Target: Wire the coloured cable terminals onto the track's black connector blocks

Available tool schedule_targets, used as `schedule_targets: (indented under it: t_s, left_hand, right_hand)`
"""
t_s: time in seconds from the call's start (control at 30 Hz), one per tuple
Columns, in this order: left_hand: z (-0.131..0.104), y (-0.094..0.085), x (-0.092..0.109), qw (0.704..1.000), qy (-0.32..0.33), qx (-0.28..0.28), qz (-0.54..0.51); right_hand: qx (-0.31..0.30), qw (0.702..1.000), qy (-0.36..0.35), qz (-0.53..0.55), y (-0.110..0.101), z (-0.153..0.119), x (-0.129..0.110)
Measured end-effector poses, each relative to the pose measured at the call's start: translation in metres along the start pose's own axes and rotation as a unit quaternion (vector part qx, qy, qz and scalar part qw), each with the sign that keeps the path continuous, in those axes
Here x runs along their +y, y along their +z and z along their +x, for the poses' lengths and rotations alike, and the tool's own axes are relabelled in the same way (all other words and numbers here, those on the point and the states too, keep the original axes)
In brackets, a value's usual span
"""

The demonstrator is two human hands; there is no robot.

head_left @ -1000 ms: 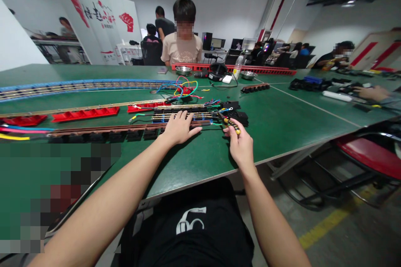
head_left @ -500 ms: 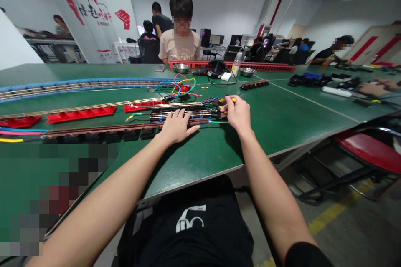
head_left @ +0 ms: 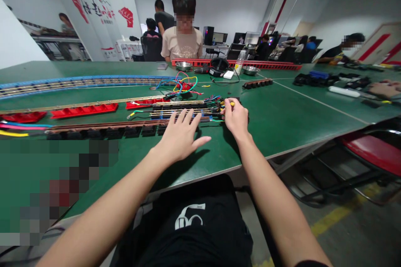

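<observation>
My left hand [head_left: 179,138] is open, fingers spread, raised over the near edge of a brown-topped rail strip [head_left: 125,124] with black blocks under it. My right hand [head_left: 235,119] is closed around a yellow-handled tool [head_left: 232,103] at the right end of the strips; its working end is hidden by fingers and wires. Just beyond my left hand lies a black-and-blue track section [head_left: 163,112] with brass-coloured rails. Coloured wires [head_left: 214,99] leave its right end close to my right hand. A green-yellow wire [head_left: 135,112] with a ring terminal sticks out at its left end.
A blue curved track [head_left: 94,81], red track pieces [head_left: 84,110] and a loose wire bundle [head_left: 186,85] lie farther back. Beyond are metal bowls [head_left: 183,66], a bottle [head_left: 239,64] and a short black strip [head_left: 257,84]. A person sits opposite; a red stool [head_left: 372,150] stands right.
My left hand has lifted off the strips and come nearer to me, its fingers spreading. My right hand stays at the wired end, turned slightly. The view has shifted a little.
</observation>
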State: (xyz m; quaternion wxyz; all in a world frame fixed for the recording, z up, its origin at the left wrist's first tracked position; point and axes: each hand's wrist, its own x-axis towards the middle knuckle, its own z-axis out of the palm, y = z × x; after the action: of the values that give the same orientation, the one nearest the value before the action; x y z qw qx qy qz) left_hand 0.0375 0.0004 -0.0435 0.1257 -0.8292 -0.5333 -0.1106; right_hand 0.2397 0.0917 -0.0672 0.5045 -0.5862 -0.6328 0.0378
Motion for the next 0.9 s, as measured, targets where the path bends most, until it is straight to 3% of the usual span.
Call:
schedule_targets:
  t_s: [0.1,0.17,0.27,0.33,0.4,0.53,0.6,0.73,0.9]
  left_hand:
    - [-0.042,-0.024,0.005,0.998,-0.02,0.037,-0.035]
    - [-0.069,-0.036,-0.007,0.991,-0.111,0.075,-0.018]
    - [-0.1,-0.05,-0.042,0.951,-0.293,0.077,0.058]
    - [-0.118,-0.052,-0.07,0.907,-0.409,0.042,0.093]
    - [-0.137,-0.048,-0.096,0.877,-0.472,-0.005,0.089]
    - [-0.17,-0.025,-0.137,0.844,-0.515,-0.14,0.062]
    - [-0.176,-0.016,-0.146,0.84,-0.513,-0.17,0.047]
    - [-0.164,-0.02,-0.141,0.825,-0.532,-0.187,0.04]
    - [-0.152,-0.028,-0.131,0.831,-0.524,-0.183,0.042]
  right_hand:
    - [-0.005,1.0,-0.015,-0.008,-0.001,-0.003,-0.003]
    - [-0.011,0.999,-0.029,-0.013,-0.002,-0.005,-0.006]
    - [-0.032,0.998,-0.057,0.009,-0.003,-0.006,-0.008]
    - [-0.053,0.995,-0.069,0.045,-0.002,-0.007,-0.008]
    - [-0.069,0.992,-0.069,0.076,-0.001,-0.007,-0.007]
    - [-0.075,0.992,-0.064,0.074,-0.001,-0.008,-0.009]
    - [-0.074,0.993,-0.066,0.063,-0.002,-0.008,-0.01]
    - [-0.061,0.994,-0.073,0.053,-0.002,-0.009,-0.013]
    - [-0.051,0.995,-0.079,0.04,-0.002,-0.009,-0.014]
